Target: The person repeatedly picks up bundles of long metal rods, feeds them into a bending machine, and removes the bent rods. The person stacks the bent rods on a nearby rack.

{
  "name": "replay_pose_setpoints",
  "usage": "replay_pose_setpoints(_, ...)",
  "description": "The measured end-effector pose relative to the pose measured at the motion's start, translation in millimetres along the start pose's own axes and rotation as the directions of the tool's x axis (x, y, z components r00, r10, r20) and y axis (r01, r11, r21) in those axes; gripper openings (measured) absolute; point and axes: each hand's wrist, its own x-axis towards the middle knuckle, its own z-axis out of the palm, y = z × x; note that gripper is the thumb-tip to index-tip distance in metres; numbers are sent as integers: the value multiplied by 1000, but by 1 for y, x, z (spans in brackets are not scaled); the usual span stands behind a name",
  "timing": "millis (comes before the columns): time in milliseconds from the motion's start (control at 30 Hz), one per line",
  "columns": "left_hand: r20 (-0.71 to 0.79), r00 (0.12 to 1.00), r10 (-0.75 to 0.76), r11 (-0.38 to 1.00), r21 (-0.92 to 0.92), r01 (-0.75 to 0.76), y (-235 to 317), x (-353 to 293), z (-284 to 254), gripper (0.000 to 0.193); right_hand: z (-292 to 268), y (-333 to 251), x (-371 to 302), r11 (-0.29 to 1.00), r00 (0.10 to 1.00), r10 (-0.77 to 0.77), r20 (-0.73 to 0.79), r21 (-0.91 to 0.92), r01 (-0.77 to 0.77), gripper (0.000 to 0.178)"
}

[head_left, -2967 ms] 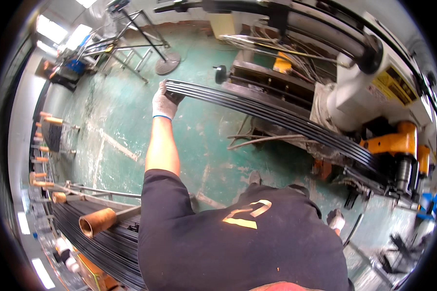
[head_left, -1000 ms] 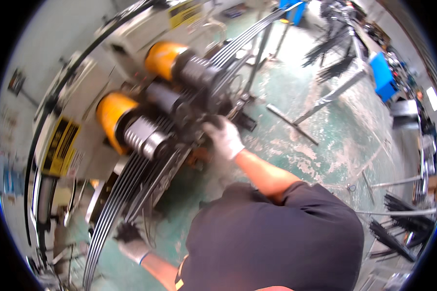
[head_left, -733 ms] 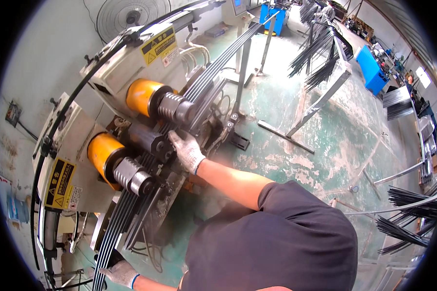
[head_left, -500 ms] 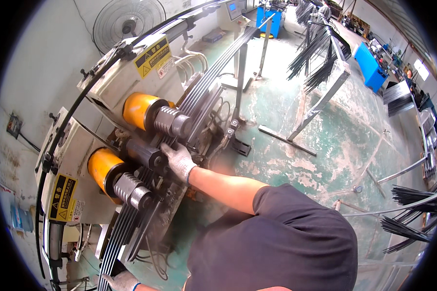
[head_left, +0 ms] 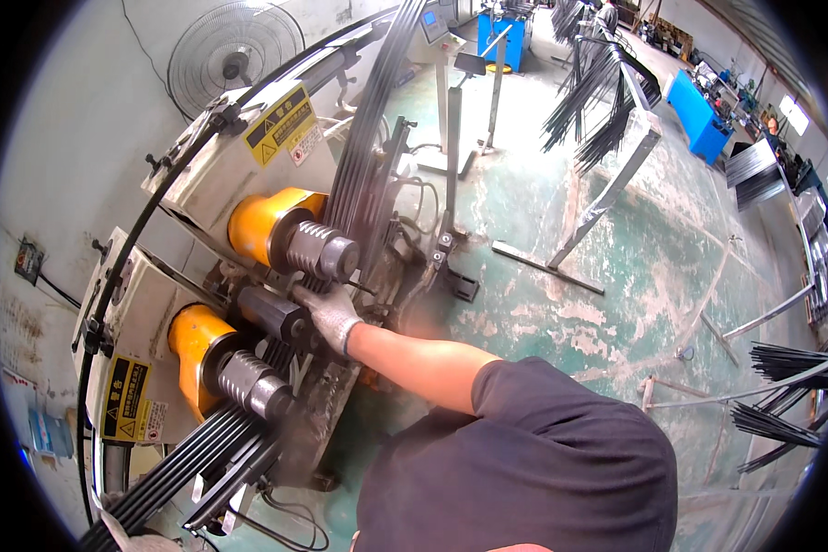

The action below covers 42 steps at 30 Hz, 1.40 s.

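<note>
A bundle of several dark, slender metal bars (head_left: pixel 159 476) runs through a bending machine (head_left: pixel 202 152). They pass beside two grooved rollers (head_left: pixel 254 382) on orange swing heads (head_left: pixel 191 354) and a black middle block (head_left: pixel 274 313). The bars are bent at both rollers. My right hand (head_left: pixel 333 318), in a whitish knit glove, closes on them between the middle block and the upper roller; its fingertips are partly hidden. At the lower left edge, my gloved left hand (head_left: pixel 138 541) grips the lower end of the bars, its thumb across them and its fingers mostly out of sight.
A wall fan (head_left: pixel 236 66) is behind the machine. Steel stands (head_left: pixel 607 198) carry hanging bundles of dark rods (head_left: pixel 598 101). More rods (head_left: pixel 787 405) rest on a rack at the right. Blue machines (head_left: pixel 699 115) stand farther off; cables (head_left: pixel 290 529) hang below the bending machine.
The orange heads have turned, and the formerly straight bars are bent. Their lower ends swung left with my left hand; their upper ends swung up and left. My right hand stays near the middle block.
</note>
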Motion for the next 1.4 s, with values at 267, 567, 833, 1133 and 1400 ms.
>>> replay_pose_setpoints(267, 249, 969, 2, 966, -250, 62, 129, -34, 90, 39, -4, 5, 10, 1000, 995, 10, 96, 28, -12, 47)
replay_pose_setpoints(567, 450, 816, 363, 925, -72, -373, 173, -39, 173, 33, -7, -9, -1, 995, 991, -102, 89, -3, 102, 47)
replay_pose_setpoints(833, 540, 729, 421, 907, -230, -353, 191, -51, 205, 33, -12, -7, 2, 984, 973, -156, 168, -60, 168, 41)
replay_pose_setpoints(1133, 517, 741, 428, 904, -256, -343, 188, -51, 207, 30, -14, 2, 9, 987, 974, -139, 180, -57, 151, 32)
replay_pose_setpoints(1400, 508, 751, 421, 906, -281, -318, 193, -57, 206, 28, -12, -8, 2, 990, 982, -105, 154, -73, 117, 35)
